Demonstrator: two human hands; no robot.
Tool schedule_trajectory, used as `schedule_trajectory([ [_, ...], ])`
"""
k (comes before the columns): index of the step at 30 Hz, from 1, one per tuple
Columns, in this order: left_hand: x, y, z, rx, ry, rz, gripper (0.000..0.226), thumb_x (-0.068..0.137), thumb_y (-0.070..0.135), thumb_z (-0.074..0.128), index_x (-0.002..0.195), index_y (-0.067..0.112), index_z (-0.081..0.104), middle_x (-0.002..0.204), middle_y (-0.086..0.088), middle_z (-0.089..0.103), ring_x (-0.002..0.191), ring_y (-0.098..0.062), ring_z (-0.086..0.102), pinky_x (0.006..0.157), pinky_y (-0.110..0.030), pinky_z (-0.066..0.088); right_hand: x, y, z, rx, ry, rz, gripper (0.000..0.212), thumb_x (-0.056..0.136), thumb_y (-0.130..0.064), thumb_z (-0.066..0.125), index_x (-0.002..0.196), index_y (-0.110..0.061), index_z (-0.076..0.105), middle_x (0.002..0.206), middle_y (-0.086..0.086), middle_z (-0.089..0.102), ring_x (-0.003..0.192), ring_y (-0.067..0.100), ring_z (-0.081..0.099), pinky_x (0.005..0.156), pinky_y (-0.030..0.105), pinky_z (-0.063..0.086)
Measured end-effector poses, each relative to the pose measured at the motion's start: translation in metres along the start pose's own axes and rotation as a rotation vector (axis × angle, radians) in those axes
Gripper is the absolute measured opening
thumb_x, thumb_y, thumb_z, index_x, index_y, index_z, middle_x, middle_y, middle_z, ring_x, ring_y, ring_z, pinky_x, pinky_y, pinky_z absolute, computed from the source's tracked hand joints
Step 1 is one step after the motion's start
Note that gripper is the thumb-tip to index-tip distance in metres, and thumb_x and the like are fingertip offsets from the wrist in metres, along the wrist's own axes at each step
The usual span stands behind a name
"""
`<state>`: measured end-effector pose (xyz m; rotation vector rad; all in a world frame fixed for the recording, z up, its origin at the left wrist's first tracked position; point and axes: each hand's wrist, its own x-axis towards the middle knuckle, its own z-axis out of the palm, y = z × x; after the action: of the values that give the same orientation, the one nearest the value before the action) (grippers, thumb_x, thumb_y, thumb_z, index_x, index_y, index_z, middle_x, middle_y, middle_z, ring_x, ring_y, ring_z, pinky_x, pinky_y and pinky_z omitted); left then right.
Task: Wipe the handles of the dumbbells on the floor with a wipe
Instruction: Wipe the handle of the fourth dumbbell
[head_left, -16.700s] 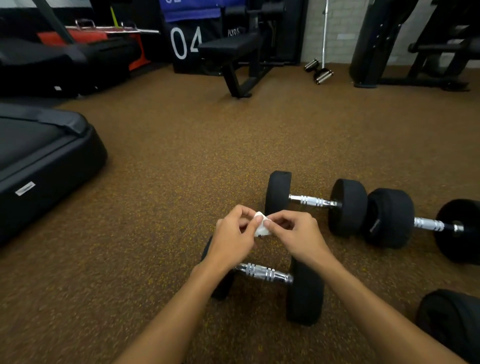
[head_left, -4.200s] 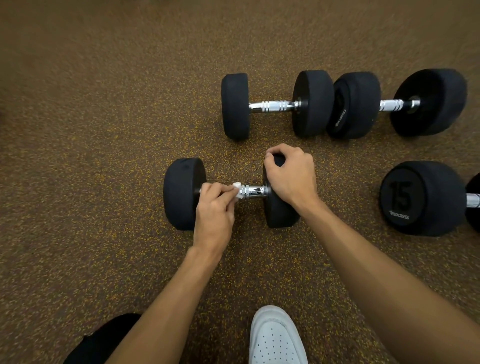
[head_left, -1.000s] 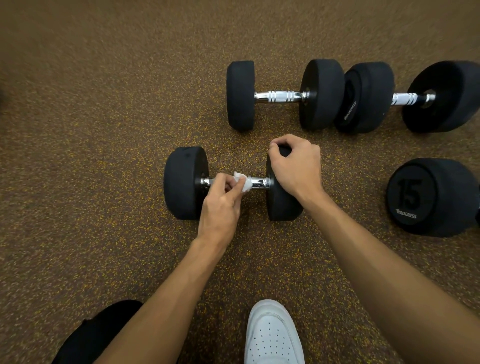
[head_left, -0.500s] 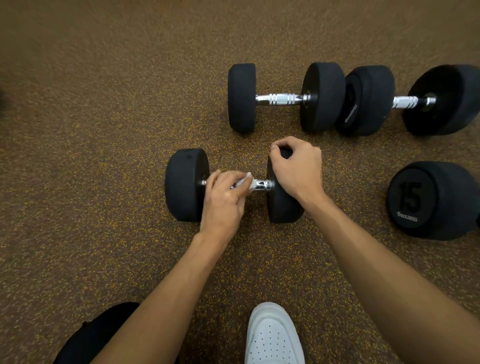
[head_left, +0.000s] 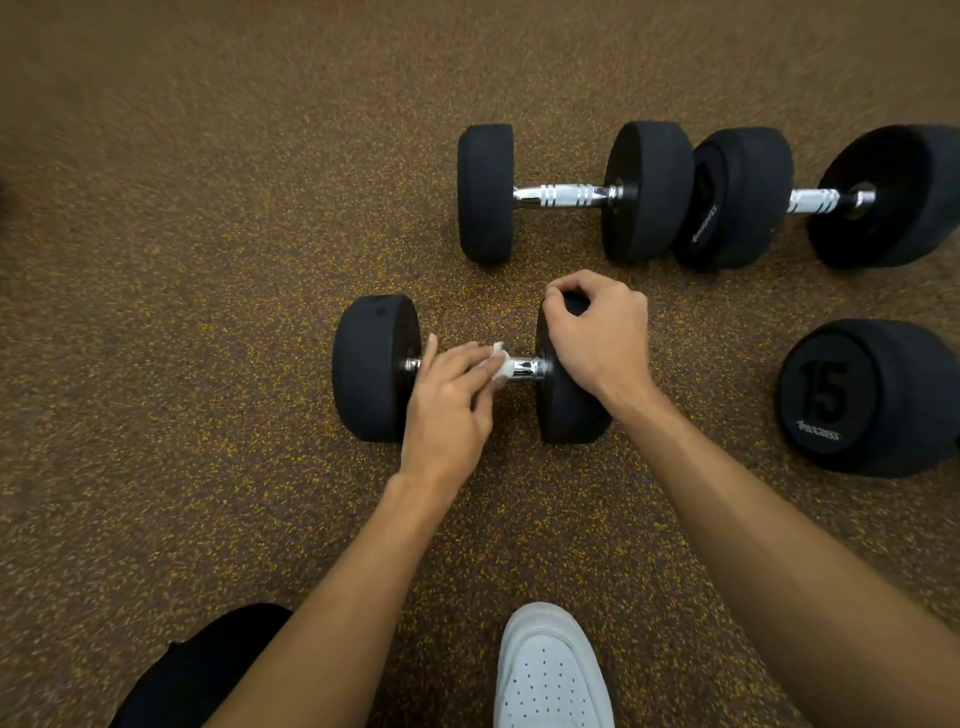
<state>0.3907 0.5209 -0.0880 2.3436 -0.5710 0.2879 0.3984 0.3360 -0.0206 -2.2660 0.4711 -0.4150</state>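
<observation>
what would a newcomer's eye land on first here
Centre frame, the left hand presses a white wipe onto the chrome handle of the near dumbbell, while the right hand grips that dumbbell's right head. At far right, a bold 15 marks another dumbbell head.

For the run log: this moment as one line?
step: wiping near dumbbell handle | left hand: presses wipe on handle | right hand: grips its right weight
</observation>
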Motion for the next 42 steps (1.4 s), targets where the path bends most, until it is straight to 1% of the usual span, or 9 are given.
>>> schedule_trajectory([
  [5, 0.032, 0.011, -0.006, 0.116, -0.132, -0.183, 0.031, 0.107, 0.037, 0.056, 0.115, 0.019, 0.079, 0.11, 0.001, 0.076, 0.115, -0.019, 0.065, 0.132, -0.048, 0.016, 0.001, -0.001, -0.001, 0.009, -0.013, 0.003, 0.019, 0.101, -0.032, 0.063, 0.104, -0.024, 0.08, 0.091, -0.018, 0.069, 0.08, -0.007, 0.059, 0.073, 0.003, 0.036],
  [8, 0.041, 0.012, -0.006, 0.042, -0.137, -0.251, 0.028, 0.104, 0.037, 0.063, 0.118, 0.016, 0.077, 0.117, -0.003, 0.073, 0.116, -0.022, 0.064, 0.131, -0.044, 0.02, 0.002, -0.001, -0.001, 0.012, -0.007, 0.008, 0.017, 0.101, -0.031, 0.064, 0.101, -0.025, 0.08, 0.09, -0.017, 0.069, 0.079, -0.004, 0.059, 0.073, 0.001, 0.035],
  [12, 0.031, 0.007, -0.009, -0.165, -0.04, -0.132, 0.023, 0.097, 0.017, 0.076, 0.119, 0.016, 0.077, 0.117, 0.004, 0.073, 0.11, -0.01, 0.065, 0.118, -0.035, 0.043, 0.004, 0.0, -0.001, 0.007, -0.006, 0.011, 0.017, 0.101, -0.03, 0.064, 0.101, -0.025, 0.08, 0.09, -0.017, 0.07, 0.077, -0.005, 0.059, 0.069, -0.006, 0.033],
  [16, 0.021, 0.004, -0.01, -0.088, -0.044, -0.027, 0.021, 0.098, 0.013, 0.074, 0.117, 0.016, 0.081, 0.118, 0.004, 0.077, 0.109, -0.008, 0.069, 0.13, -0.037, 0.027, 0.003, 0.0, -0.001, 0.009, 0.002, 0.003, 0.018, 0.101, -0.03, 0.064, 0.103, -0.024, 0.08, 0.091, -0.015, 0.072, 0.076, -0.009, 0.057, 0.069, -0.006, 0.035],
  [23, 0.054, 0.01, -0.026, 0.081, -0.385, -0.145, 0.029, 0.109, 0.029, 0.055, 0.131, 0.024, 0.073, 0.12, -0.001, 0.072, 0.116, -0.023, 0.062, 0.121, -0.043, 0.033, 0.002, -0.001, -0.001, 0.008, 0.0, 0.009, 0.019, 0.101, -0.032, 0.064, 0.106, -0.024, 0.08, 0.098, -0.011, 0.076, 0.083, 0.0, 0.061, 0.069, 0.0, 0.034],
  [28, 0.039, 0.011, -0.024, 0.019, -0.26, -0.037, 0.022, 0.101, 0.018, 0.07, 0.121, 0.017, 0.079, 0.114, 0.001, 0.074, 0.109, -0.014, 0.064, 0.129, -0.039, 0.029, 0.0, -0.002, -0.002, 0.015, 0.009, 0.01, 0.019, 0.101, -0.032, 0.064, 0.107, -0.023, 0.08, 0.1, -0.01, 0.076, 0.09, 0.005, 0.064, 0.075, 0.011, 0.04],
  [35, 0.062, 0.019, -0.027, 0.158, -0.444, -0.135, 0.026, 0.109, 0.031, 0.054, 0.12, 0.019, 0.075, 0.11, -0.004, 0.069, 0.105, -0.025, 0.064, 0.095, -0.042, 0.052, 0.001, -0.004, -0.002, 0.014, -0.01, 0.026, 0.018, 0.101, -0.032, 0.064, 0.107, -0.025, 0.08, 0.097, -0.013, 0.073, 0.088, 0.001, 0.062, 0.072, 0.003, 0.036],
  [39, 0.043, 0.017, -0.022, 0.019, -0.329, -0.026, 0.022, 0.105, 0.022, 0.063, 0.121, 0.017, 0.077, 0.111, 0.002, 0.068, 0.104, -0.016, 0.064, 0.094, -0.03, 0.051, 0.001, -0.003, 0.0, 0.021, 0.012, 0.032, 0.018, 0.1, -0.032, 0.065, 0.104, -0.025, 0.08, 0.1, -0.009, 0.077, 0.091, 0.007, 0.065, 0.083, 0.023, 0.052],
  [42, 0.051, 0.01, -0.02, 0.073, -0.397, -0.086, 0.025, 0.107, 0.029, 0.057, 0.122, 0.021, 0.076, 0.111, 0.001, 0.072, 0.103, -0.021, 0.067, 0.096, -0.037, 0.053, 0.0, -0.004, 0.0, 0.019, 0.003, 0.03, 0.017, 0.1, -0.033, 0.065, 0.104, -0.026, 0.08, 0.101, -0.009, 0.077, 0.093, 0.008, 0.066, 0.089, 0.028, 0.054],
])
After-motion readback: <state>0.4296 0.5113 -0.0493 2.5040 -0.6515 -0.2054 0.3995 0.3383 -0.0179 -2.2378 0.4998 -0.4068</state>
